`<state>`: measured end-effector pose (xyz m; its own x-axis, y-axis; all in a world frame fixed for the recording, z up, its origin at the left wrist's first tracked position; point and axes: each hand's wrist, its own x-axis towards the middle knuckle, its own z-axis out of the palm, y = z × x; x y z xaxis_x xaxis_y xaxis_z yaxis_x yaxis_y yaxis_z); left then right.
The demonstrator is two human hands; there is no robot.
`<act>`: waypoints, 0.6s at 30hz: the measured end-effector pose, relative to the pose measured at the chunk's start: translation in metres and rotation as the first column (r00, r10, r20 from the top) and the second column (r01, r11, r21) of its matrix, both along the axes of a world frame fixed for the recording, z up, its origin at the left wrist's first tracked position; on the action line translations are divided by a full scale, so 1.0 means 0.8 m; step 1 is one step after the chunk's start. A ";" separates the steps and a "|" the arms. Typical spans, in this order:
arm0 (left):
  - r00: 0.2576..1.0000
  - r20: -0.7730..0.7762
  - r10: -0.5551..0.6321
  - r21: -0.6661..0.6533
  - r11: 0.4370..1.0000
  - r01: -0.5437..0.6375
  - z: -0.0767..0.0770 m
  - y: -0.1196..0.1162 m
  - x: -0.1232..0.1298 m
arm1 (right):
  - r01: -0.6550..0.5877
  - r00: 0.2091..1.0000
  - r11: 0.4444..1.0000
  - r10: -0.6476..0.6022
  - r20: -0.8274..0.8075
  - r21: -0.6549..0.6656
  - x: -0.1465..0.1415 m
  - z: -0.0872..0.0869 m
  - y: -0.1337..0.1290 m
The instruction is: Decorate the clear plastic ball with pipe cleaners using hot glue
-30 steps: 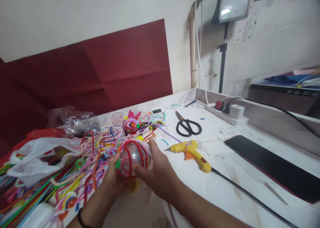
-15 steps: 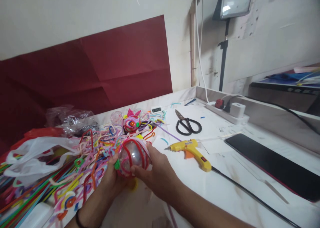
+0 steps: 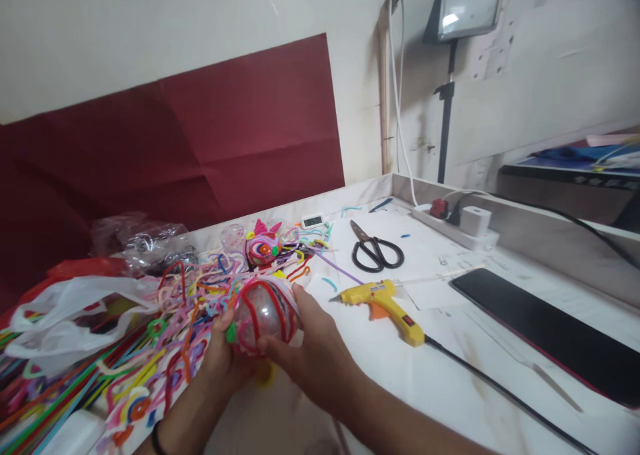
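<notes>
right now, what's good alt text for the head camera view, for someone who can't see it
A person's left hand and right hand hold a clear ball trimmed with red and pink pipe cleaners over a white table. A heap of colorful pipe cleaners lies to the left; a yellow hot glue gun and black-handled scissors lie to the right.

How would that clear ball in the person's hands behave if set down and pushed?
The clear ball would probably roll, being round, though the red strips across it might make it wobble. It looks see-through and hollow, so it's likely light for its size.
</notes>
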<state>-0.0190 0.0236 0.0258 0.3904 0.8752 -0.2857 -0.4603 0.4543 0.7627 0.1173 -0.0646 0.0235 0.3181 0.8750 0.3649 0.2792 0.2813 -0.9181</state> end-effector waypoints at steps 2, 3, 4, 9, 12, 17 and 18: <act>0.999 0.018 -0.036 -0.004 0.999 0.036 0.000 0.002 -0.001 | -0.009 1.000 1.000 0.009 -0.018 -0.002 0.002 0.001 0.001; 0.998 0.027 -0.049 0.003 0.999 0.049 -0.001 0.003 -0.001 | -0.015 1.000 1.000 0.015 -0.018 -0.004 0.003 0.001 0.001; 0.998 0.036 -0.057 0.016 0.998 0.057 -0.001 0.003 -0.002 | -0.018 1.000 1.000 0.018 -0.016 -0.002 0.003 0.001 0.000; 0.993 0.052 -0.106 0.053 0.993 0.103 -0.001 0.001 -0.002 | -0.033 0.999 0.998 0.035 -0.038 0.057 0.006 0.001 -0.001; 0.990 0.036 -0.139 0.073 0.988 0.136 0.000 -0.001 -0.001 | -0.052 0.996 0.996 0.057 -0.069 0.076 0.006 0.000 0.000; 0.992 -0.012 -0.122 0.107 0.987 0.123 -0.001 -0.004 0.000 | -0.044 0.994 0.998 0.048 -0.103 0.033 0.007 -0.005 0.004; 0.992 -0.032 -0.119 0.103 0.987 0.122 -0.001 -0.005 -0.001 | -0.039 0.994 0.999 0.041 -0.105 0.019 0.007 -0.006 0.005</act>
